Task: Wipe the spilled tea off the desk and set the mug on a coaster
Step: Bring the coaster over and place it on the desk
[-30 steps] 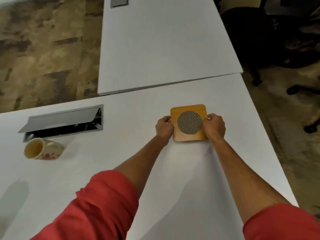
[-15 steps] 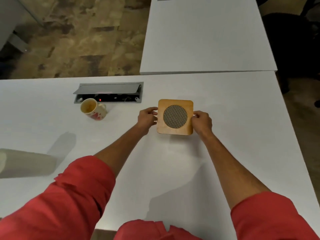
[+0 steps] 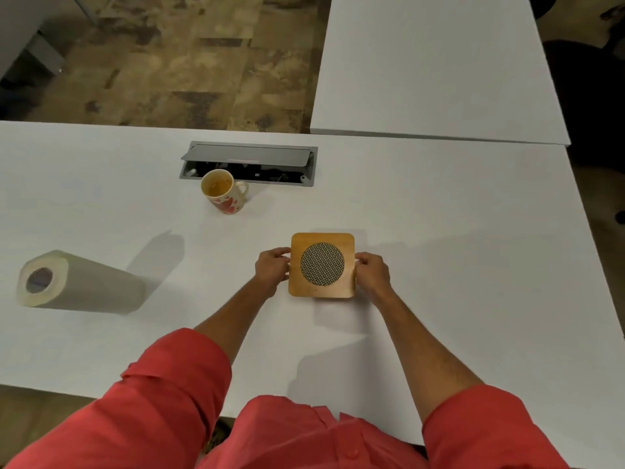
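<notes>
A white bench (image 3: 439, 265) stands over a mottled brown floor (image 3: 189, 62), with a second white table (image 3: 433, 62) butted against its far edge on the right. Toward the middle of the bench lies a square wooden coaster (image 3: 322, 265) with a round woven inset. The left hand (image 3: 272, 267) pinches its left edge and the right hand (image 3: 372, 272) pinches its right edge, fingers curled on the rim; the coaster seems to lie flat on the surface, though the angle leaves that unsure. The mug (image 3: 225, 191), cream with red hearts, stands upright nearer the far edge, just in front of an open grey cable hatch (image 3: 250, 163), well apart from the coaster. A paper towel roll (image 3: 77, 282) lies on its side near the left edge. Both sleeves are red.
</notes>
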